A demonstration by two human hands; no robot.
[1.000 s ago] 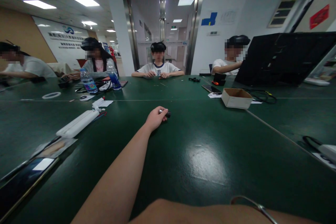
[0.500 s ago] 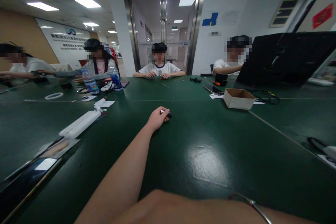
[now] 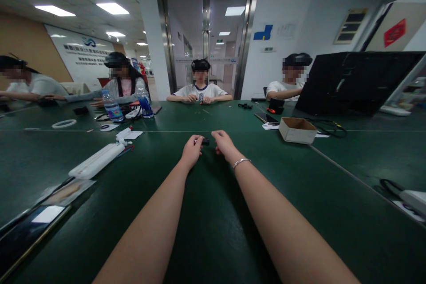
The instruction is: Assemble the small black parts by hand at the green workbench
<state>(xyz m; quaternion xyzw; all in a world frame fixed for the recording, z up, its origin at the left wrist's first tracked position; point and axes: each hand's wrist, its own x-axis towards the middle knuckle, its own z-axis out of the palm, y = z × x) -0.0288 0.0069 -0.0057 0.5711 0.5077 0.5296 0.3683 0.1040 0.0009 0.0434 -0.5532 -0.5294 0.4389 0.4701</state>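
My left hand (image 3: 192,151) is closed around a small black object (image 3: 206,141), whose dark end sticks out to the right past the thumb and fingers. Its exact kind is too small to tell. Just to the right, my right hand (image 3: 224,145) has its fingers curled in, close to that dark end but a small gap from it. Whether anything sits inside those fingers is hidden. A metal bracelet (image 3: 241,162) circles the right wrist. Both forearms reach forward over the dark green table (image 3: 213,213).
At right are an open cardboard box (image 3: 297,136), a phone (image 3: 266,118) and a large black monitor (image 3: 356,82). A white power strip (image 3: 95,160), tape ring (image 3: 64,124) and bottles (image 3: 112,107) are on the left. Several people in headsets sit around the table, one directly opposite (image 3: 199,91).
My right arm has swung from across the bottom of the view to beside the left hand. My left hand keeps the small black object and has shifted slightly left in view.
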